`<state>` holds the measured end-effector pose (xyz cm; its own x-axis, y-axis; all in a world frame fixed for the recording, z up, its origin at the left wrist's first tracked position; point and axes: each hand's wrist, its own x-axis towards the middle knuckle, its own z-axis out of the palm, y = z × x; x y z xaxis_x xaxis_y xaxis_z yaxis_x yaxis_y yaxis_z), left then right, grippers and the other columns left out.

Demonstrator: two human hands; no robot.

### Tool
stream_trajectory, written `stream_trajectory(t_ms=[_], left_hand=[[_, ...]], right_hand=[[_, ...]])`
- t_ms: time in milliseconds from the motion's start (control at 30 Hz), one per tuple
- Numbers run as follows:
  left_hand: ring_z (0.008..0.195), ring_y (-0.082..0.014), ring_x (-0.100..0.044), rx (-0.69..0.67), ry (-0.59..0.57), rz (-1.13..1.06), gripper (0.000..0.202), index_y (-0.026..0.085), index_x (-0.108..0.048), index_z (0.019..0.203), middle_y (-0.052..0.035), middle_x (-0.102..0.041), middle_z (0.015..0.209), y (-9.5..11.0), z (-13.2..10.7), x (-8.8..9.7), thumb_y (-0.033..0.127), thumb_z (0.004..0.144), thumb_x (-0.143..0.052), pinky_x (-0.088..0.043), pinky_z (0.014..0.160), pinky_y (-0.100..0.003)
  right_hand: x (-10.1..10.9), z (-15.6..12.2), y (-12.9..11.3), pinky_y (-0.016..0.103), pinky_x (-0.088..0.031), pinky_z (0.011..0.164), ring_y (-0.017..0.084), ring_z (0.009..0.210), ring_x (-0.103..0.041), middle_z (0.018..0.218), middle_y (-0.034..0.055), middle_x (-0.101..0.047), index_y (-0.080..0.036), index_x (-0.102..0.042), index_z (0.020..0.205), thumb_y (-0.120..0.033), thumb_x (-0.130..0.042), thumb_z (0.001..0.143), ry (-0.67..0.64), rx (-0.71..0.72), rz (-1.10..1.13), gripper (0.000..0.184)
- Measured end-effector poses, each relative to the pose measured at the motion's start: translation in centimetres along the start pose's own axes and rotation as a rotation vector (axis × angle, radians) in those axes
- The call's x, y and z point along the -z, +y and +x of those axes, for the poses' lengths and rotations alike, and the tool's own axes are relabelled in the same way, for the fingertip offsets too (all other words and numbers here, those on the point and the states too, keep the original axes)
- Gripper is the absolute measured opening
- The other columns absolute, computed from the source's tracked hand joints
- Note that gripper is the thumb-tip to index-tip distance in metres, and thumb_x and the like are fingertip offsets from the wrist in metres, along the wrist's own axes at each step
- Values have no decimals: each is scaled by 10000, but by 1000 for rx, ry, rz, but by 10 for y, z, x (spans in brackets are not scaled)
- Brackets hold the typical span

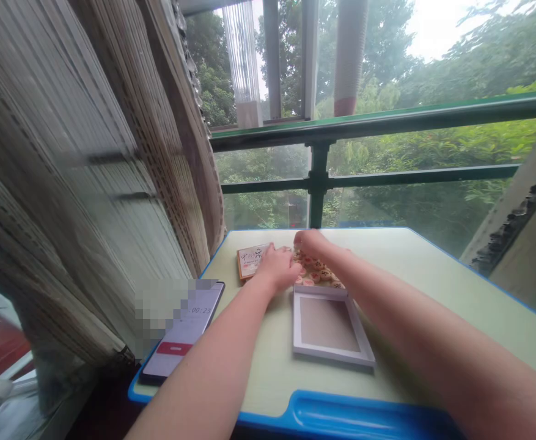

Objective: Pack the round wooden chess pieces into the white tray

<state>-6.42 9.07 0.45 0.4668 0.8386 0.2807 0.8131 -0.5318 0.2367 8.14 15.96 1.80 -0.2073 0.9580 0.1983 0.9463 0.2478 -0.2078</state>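
Round Chinese chess pieces (314, 264) with red and dark characters lie bunched on the table between my hands. My left hand (277, 269) rests at the left side of the bunch, its fingers apart, overlapping the right part of a printed Chinese chess box (249, 260). At the far end of the pieces, my right hand (310, 242) is curled downward with its fingers closed; whatever they pinch is hidden. Nearer to me, just below the pieces, a white box tray (334, 357) with a brownish inside lies face up between my forearms.
A phone (180, 330) showing a timer lies at the left edge of the pale table (414, 281), which has a blue rim. A blue trough (359, 410) runs along the near edge. Curtains (157, 122) hang at left; a green railing (318, 183) stands beyond the table.
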Motion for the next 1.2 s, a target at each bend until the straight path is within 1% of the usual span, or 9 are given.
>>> stream_trajectory(t_ms=[67,200,467,667,800,933,1000,1100,1200], left_hand=[[1131,-348,-442,44,14,26,285,167,-598,677,-123,-643,977,-1,0,-1,388,767,-444,-308,984,-507],[1185,-395,-389,27,0,63,341,176,-609,663,-116,-656,982,2,-4,0,486,731,-486,-261,1008,-520],[1171,-405,-396,27,-20,78,337,178,-621,726,-122,-651,1006,5,-6,2,484,733,-479,-282,974,-533],[1180,-399,-385,16,-17,79,316,185,-606,675,-112,-647,995,3,-6,1,477,722,-494,-278,974,-530],[1146,-365,-424,-26,0,90,267,188,-593,658,-92,-648,982,4,-5,3,437,713,-514,-295,974,-510],[1043,-287,-504,-71,34,37,236,206,-631,858,-83,-650,992,6,-4,5,355,724,-508,-367,937,-445],[1049,-261,-512,-84,25,14,268,223,-645,930,-65,-647,1030,6,-4,5,319,733,-491,-371,948,-416],[1019,-232,-539,-97,-3,-10,273,227,-675,896,-44,-661,1005,7,-5,4,317,744,-467,-396,935,-369],[993,-219,-556,-108,5,-14,280,222,-688,875,-43,-668,980,8,-6,2,298,747,-450,-413,922,-345]], right_hand=[[1,2,2,256,-436,693,212,780,-622,843,104,-705,-158,-701,894,-147,-616,697,-22,-68,5,215],[4,0,3,210,-439,623,163,740,-621,915,75,-697,-156,-655,1036,-213,-588,738,-31,-136,42,311],[13,-12,-8,175,-428,622,130,756,-609,955,11,-691,-219,-711,906,-114,-574,707,-43,-96,60,264],[25,-26,-13,197,-416,606,137,692,-601,846,30,-705,-210,-736,834,-33,-510,694,-65,-91,19,319],[40,-53,-16,213,-417,660,156,759,-603,896,27,-698,-224,-722,866,-79,-505,717,-31,-67,5,300],[55,-97,-17,253,-415,660,199,781,-602,882,56,-692,-210,-718,819,-165,-538,726,-95,-65,-67,208],[60,-120,-16,254,-414,676,198,799,-597,895,63,-682,-206,-710,829,-268,-524,766,-64,-49,-42,205],[60,-145,-10,256,-416,738,198,866,-583,936,57,-661,-215,-693,910,-366,-537,766,-73,98,60,261],[50,-157,0,285,-411,808,215,942,-558,985,59,-646,-211,-678,962,-277,-576,719,-61,201,105,271]])
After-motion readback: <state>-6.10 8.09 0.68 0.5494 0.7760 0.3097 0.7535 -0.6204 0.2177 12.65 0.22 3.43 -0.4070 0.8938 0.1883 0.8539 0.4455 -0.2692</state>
